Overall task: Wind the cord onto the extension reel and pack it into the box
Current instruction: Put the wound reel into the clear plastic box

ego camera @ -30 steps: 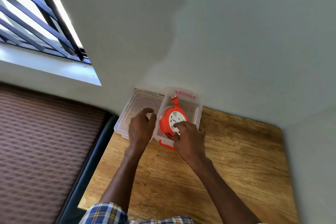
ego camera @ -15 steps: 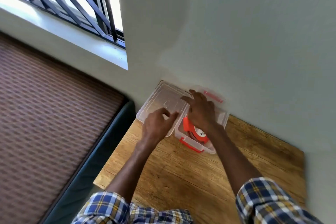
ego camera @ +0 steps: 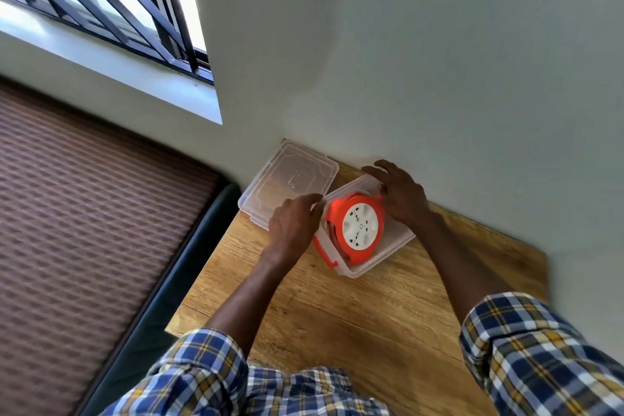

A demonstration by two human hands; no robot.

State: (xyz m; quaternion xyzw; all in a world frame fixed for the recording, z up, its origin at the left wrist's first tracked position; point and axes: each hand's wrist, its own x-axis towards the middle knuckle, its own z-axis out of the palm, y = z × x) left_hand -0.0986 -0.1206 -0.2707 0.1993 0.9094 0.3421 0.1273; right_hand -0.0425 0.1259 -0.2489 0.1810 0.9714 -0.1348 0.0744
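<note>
An orange extension reel (ego camera: 358, 230) with a white socket face lies inside a clear plastic box (ego camera: 388, 255) with an orange latch (ego camera: 326, 255), at the table's far edge by the wall. The cord is wound on the reel. My left hand (ego camera: 293, 223) curls its fingers over the box's left rim. My right hand (ego camera: 401, 194) grips the box's far right corner, thumb beside the reel. The clear lid (ego camera: 290, 176) lies flat to the left of the box, partly over the table's corner.
The wooden table (ego camera: 337, 314) ends at a grey wall (ego camera: 405, 78) just behind the box. A dark cushion edge (ego camera: 189, 267) and a brown ribbed surface (ego camera: 84, 213) lie to the left, below a barred window (ego camera: 101, 3).
My right hand left the top of the reel and went to the box's far corner, so the socket face now shows. My left hand shifted from the lid to the box rim. The view swung.
</note>
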